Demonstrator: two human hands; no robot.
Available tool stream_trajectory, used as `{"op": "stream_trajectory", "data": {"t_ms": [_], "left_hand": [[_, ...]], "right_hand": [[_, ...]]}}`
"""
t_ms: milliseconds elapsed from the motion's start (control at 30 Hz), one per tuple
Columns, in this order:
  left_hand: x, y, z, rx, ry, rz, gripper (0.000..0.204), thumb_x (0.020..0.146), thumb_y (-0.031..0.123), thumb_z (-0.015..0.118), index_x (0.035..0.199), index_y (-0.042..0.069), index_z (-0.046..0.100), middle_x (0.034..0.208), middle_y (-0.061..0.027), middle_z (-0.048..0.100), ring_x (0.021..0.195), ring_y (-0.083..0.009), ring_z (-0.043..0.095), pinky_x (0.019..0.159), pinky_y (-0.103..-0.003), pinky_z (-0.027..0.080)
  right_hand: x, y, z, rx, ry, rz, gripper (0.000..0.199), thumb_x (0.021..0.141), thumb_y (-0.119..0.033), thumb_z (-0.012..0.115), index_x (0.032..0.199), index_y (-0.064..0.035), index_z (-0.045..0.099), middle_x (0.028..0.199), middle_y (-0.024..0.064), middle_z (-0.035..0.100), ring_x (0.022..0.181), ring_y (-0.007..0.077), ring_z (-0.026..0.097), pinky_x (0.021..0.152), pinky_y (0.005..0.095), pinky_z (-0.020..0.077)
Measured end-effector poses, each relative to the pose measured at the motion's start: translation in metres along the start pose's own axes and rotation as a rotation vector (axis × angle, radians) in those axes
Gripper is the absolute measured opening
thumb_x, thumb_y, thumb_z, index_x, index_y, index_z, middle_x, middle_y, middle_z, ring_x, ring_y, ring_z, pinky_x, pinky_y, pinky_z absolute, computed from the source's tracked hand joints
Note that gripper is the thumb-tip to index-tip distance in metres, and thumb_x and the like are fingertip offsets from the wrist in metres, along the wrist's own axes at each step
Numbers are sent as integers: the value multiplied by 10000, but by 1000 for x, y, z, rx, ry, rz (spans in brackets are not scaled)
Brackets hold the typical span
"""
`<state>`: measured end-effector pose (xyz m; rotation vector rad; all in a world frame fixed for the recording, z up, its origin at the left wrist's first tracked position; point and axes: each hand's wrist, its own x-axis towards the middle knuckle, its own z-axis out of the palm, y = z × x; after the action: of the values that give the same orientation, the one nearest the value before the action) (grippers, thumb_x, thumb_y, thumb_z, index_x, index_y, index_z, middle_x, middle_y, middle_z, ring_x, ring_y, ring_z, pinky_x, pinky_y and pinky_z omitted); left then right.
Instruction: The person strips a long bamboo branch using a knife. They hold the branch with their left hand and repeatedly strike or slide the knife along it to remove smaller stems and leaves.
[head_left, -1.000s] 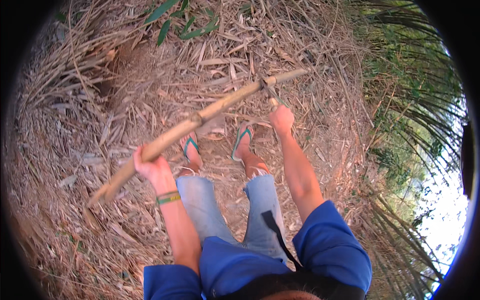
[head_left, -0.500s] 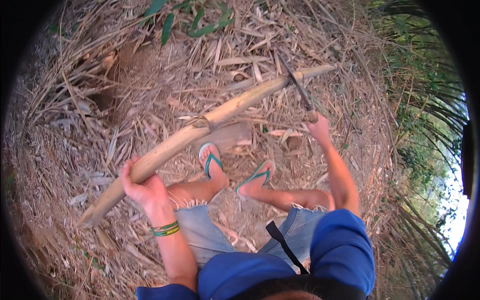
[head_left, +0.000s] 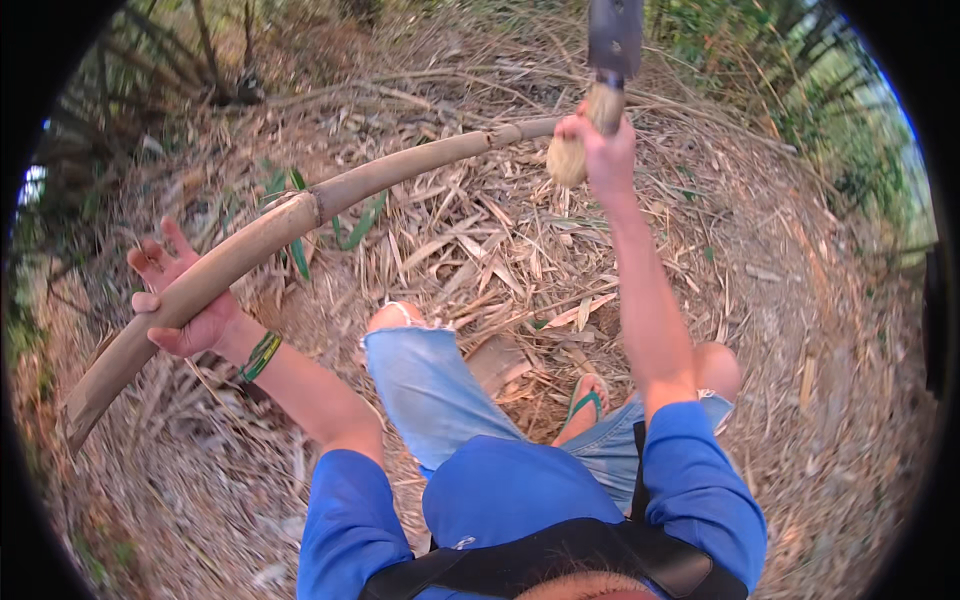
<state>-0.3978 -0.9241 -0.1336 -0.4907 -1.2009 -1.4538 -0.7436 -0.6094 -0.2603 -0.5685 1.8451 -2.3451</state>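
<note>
From here, L hand [head_left: 208, 322] cradles bamboo pole [head_left: 260, 240] on palm, fingers loosely spread; R hand [head_left: 608, 160] grips knife [head_left: 614, 45] by handle, raised, blade clear of pole. Pole slants L-to-R above dry litter [head_left: 470, 255]. Status (est.): approx. partway; dark nick [head_left: 489, 140] nr far end, depth unclear; no section off, far end still attached.

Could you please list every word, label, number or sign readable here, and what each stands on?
No text can be read.
Wristbands: any markings are too small to read.
Blue shirt: no lettering visible.
Dark blade: no lettering can be made out.
</note>
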Motion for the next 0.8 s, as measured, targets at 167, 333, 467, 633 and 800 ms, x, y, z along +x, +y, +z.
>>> {"op": "stream_trajectory", "data": {"t_ms": [167,333,467,633,800], "left_hand": [[69,-9,40,-260,-119,-224,125,779,215,673,737,162,568,704,0,486,714,-166,469,749,-325,375],[132,-29,179,-54,272,-119,109,731,73,587,665,105,507,622,-16,484,598,-178,498,700,-350,457],[175,-49,219,31,451,-123,82,722,21,554,659,46,508,625,-58,499,588,-209,512,677,-359,500],[194,-62,184,70,485,-116,92,761,38,543,677,26,508,648,-76,506,604,-226,519,694,-392,500],[191,-61,166,49,473,-116,70,778,34,532,715,21,504,674,-75,509,621,-224,522,693,-390,488]], "right_hand": [[-130,3,-34,-40,325,131,173,764,-63,646,922,-24,587,670,56,583,635,152,609,586,304,526],[-222,105,-12,-313,441,315,225,743,-144,691,894,5,616,687,72,615,566,181,565,563,343,463],[-209,88,20,-479,442,275,268,748,-172,691,915,24,616,671,85,605,546,190,556,542,361,448],[-55,-101,12,-422,351,-240,230,825,-233,689,836,-41,564,623,41,572,515,95,528,458,265,461],[12,-301,29,-47,526,-974,255,807,-262,700,891,-38,612,761,73,594,659,179,508,580,316,402]]}}
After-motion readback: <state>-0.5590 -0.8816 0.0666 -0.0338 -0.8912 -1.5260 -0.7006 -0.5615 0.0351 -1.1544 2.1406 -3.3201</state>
